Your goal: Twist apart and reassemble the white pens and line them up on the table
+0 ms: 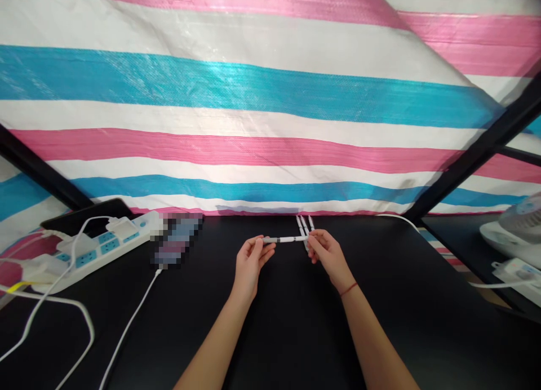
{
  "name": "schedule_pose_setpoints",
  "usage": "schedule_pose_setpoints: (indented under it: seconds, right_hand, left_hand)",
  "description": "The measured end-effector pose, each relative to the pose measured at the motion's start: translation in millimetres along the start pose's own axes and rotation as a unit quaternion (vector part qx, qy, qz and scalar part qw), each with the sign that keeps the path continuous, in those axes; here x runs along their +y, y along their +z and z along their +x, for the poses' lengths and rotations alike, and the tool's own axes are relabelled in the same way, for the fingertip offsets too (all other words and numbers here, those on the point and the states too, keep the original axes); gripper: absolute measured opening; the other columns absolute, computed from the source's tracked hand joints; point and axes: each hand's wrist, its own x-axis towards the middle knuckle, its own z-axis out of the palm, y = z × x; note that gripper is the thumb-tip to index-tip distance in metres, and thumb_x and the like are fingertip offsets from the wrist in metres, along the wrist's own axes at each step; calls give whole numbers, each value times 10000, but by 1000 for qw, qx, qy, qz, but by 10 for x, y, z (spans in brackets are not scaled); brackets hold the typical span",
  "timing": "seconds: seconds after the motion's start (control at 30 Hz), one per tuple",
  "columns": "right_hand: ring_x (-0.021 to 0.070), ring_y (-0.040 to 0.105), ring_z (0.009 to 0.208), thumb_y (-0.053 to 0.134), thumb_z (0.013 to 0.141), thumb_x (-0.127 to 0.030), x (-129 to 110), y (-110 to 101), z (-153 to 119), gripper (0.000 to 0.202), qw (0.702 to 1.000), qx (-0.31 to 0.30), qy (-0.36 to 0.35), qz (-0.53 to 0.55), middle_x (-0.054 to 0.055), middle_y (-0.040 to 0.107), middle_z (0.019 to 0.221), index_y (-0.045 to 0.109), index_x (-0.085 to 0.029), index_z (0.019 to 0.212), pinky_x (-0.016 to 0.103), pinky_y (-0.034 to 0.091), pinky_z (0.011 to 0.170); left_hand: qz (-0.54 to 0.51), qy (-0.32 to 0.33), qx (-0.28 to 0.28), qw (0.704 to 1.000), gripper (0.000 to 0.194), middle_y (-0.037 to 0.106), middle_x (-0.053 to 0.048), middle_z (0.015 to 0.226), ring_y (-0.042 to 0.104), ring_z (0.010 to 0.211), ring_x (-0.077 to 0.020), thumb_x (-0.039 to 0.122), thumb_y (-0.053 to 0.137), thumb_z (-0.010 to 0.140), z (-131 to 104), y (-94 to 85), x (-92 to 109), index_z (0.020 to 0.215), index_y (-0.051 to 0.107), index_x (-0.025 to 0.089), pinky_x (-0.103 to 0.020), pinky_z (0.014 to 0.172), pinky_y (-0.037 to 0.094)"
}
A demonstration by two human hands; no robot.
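A slim white pen [289, 239] with grey and dark bands is held level above the black table [291, 322]. My left hand [252, 261] pinches its grey end between thumb and fingers. At the other end, my right hand [328, 255], with a red cord on the wrist, is closed on the pen's tip. Just behind the right hand, similar white pens [302, 225] lie side by side on the table, their near ends partly hidden by the fingers and the held pen.
To the left are a white power strip [139, 226] with plugs and cables, a black flat device [87, 216] and a blurred-out phone [177, 240] on a white charging cable [131, 325]. A striped sheet [270, 114] hangs behind. Far right stands a white appliance [518, 226].
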Motion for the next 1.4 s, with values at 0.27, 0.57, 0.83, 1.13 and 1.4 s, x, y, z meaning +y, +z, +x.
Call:
schedule_pose_setpoints:
  seconds: [0.27,0.57,0.83,1.13,1.4]
  right_hand:
    - [100,501,469,632,725,-513,8,-9,2,353,1000,3,19,-6,-2,565,574,548,-170,707,200,400,394]
    - [99,486,424,542,764,-573,-11,16,-15,428,996,-14,58,-72,5,549,519,537,-167,628,198,383,369]
    - [123,546,548,627,742,-477,-3,-11,-9,320,999,-37,7,-29,25,606,681,565,-171,810,213,437,425]
    - [162,607,667,670,713,-457,-55,-47,-8,360,997,0,12,75,62,656,826,616,-182,939,278,518,535]
    - [165,599,702,673,726,-433,-55,-76,6,304,994,51,-11,98,35,622,730,666,-181,896,265,524,537]
  left_hand:
    - [2,0,2,1000,285,670,-113,1038,679,812,-177,325,652,767,-2,-1,2,967,569,140,-337,814,529]
    - [-7,0,9,1000,290,671,-111,1027,678,820,-182,324,674,746,4,-3,7,947,574,141,-337,813,528]
    - [-6,-1,8,1000,288,662,-111,1051,677,823,-174,319,661,761,5,-7,3,970,567,144,-334,816,527]
    - [-35,-5,23,999,286,686,-66,881,672,833,-176,356,686,732,-6,15,45,896,580,146,-348,854,506]
    - [-66,-9,29,997,235,673,-30,811,663,820,-157,331,694,728,11,-2,53,830,582,150,-325,834,509]
